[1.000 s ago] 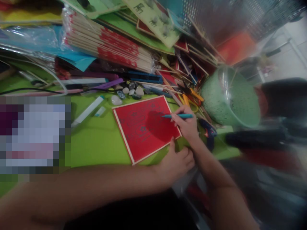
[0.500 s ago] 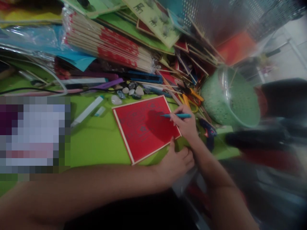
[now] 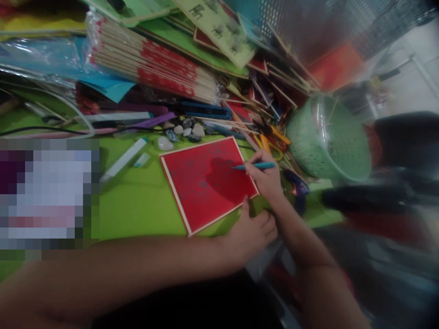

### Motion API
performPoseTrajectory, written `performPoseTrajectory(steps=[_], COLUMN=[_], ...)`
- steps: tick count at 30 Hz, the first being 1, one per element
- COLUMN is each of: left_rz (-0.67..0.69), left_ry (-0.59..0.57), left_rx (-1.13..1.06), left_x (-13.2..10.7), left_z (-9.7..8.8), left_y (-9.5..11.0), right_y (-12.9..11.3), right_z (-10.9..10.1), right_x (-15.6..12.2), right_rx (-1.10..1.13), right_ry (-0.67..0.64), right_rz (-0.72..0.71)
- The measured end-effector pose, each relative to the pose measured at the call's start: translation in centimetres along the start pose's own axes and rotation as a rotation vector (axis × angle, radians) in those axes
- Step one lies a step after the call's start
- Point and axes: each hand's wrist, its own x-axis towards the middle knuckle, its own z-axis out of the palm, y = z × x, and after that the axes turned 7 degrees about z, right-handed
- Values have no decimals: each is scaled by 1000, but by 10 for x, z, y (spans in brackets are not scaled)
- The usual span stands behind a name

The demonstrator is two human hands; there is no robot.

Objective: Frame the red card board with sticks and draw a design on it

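Note:
A red card (image 3: pixel 202 183) with a pale wooden border lies on the green table surface (image 3: pixel 137 205). My right hand (image 3: pixel 265 180) is closed on a teal pen (image 3: pixel 255 166), its tip resting on the card's right part. My left hand (image 3: pixel 250 233) rests at the card's near right corner, thumb touching the border, fingers curled with nothing seen in them.
A bundle of wooden sticks in plastic (image 3: pixel 154 68), coloured papers and framed cards pile up at the back. Pebbles (image 3: pixel 185 130), a white tube (image 3: pixel 123 157), orange scissors (image 3: pixel 272 137), a glue gun (image 3: pixel 298 189) and a green perforated basket (image 3: pixel 329 141) surround the card.
The pen tip has shifted very slightly over the card; both hands stay where they were.

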Motion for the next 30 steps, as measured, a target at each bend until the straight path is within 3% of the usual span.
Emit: performPoseTrajectory(steps=[15,30], left_rz=[3,6], left_ry=[-14,-34], left_rx=[-14,-32], left_x=[0,1], left_z=[1,1], left_y=[0,0], right_y=[3,4], right_z=[-1,3], right_x=[0,-2], right_rx=[40,95], right_ry=[23,-102], right_rz=[3,51])
